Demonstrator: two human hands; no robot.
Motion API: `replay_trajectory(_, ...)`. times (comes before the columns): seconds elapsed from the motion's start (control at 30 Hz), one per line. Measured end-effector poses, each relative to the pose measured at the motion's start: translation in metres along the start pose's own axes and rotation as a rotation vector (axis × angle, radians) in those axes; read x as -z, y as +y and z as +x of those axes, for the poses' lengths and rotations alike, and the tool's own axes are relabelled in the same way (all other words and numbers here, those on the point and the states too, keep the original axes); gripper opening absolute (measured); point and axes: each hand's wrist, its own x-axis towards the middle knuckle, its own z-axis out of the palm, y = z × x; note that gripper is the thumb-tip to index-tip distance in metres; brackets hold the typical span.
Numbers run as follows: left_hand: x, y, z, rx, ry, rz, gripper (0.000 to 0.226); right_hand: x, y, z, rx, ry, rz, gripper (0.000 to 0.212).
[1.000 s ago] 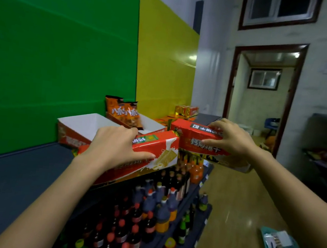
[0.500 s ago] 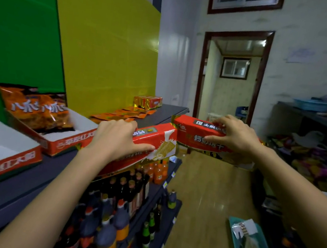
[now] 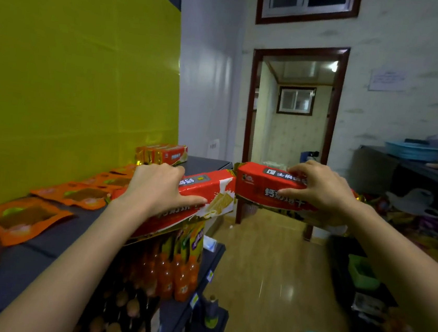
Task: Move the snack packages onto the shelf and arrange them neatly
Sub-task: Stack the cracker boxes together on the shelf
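Yellow panelling (image 3: pixel 73 67) backs the dark shelf top (image 3: pixel 63 232) that runs away along your left side, with a doorway beyond. Your left hand (image 3: pixel 155 186) grips one red cracker package (image 3: pixel 220 193) from above, fingers curled over its top and thumb stretched along the front face. The pack sits tilted at the shelf's front edge, though whether it rests on the surface is hard to tell. Your right hand (image 3: pixel 321 194) clamps a second cracker package (image 3: pixel 262 187) the same way and holds it out in the air over the aisle, its near end almost meeting the end of the first. Neither pack looks set down yet, so this pair remains to be placed and squared up. Further out, a small stack of matching packs (image 3: pixel 164 154) already stands at the shelf's far end against the panelling, and flat orange pouches (image 3: pixel 83 194) lie in a loose row along it, so part of the job appears done. Bottled drinks (image 3: pixel 173 270) fill the tiers below.
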Motion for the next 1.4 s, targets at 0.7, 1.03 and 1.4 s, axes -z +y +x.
replay_trajectory(0.7, -0.212, 0.032, 0.262, 0.293, -0.018, 0.002, 0.076, -0.129, 0.163, 0.327, 0.122, 0.043, 0.092, 0.068)
replay_trajectory(1.03, -0.282, 0.006, 0.346, 0.452, -0.05, 0.067, 0.065, -0.187, 0.164, 0.463, 0.324, 0.058, 0.303, 0.094)
replay_trajectory(1.4, -0.363, -0.053, 0.41, 0.43, -0.232, 0.261, 0.062, -0.253, 0.127, 0.561, 0.648, -0.152, 0.474, 0.087)
